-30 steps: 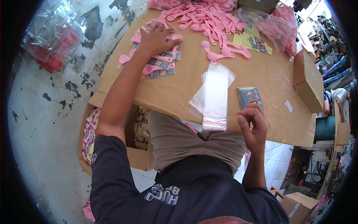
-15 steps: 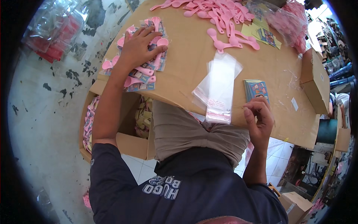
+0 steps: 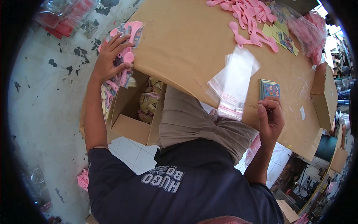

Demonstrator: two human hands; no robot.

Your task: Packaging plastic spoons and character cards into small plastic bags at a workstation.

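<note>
My left hand [image 3: 108, 61] lies with spread fingers on a pile of small clear packets [image 3: 133, 31] at the table's left edge. Each visible packet holds a pink plastic spoon and a printed card; several hang over the edge above an open carton [image 3: 130, 129]. My right hand [image 3: 272, 117] rests with curled fingers at the near end of a stack of printed cards [image 3: 269, 89], and nothing shows in its grasp. Left of that hand, a fanned stack of clear plastic sleeves [image 3: 236, 80] reaches the table's near edge.
Loose pink spoons [image 3: 249, 11] are heaped on the far side of the brown-covered table [image 3: 175, 44]. Beside them are yellowish cards [image 3: 278, 35] and a plastic bag of pink items [image 3: 307, 31]. A cardboard box [image 3: 323, 95] stands at the right edge.
My left hand has swept the packets leftward off the tabletop to its edge, over the carton. The right hand stays by the card stack. The whole view has shifted somewhat.
</note>
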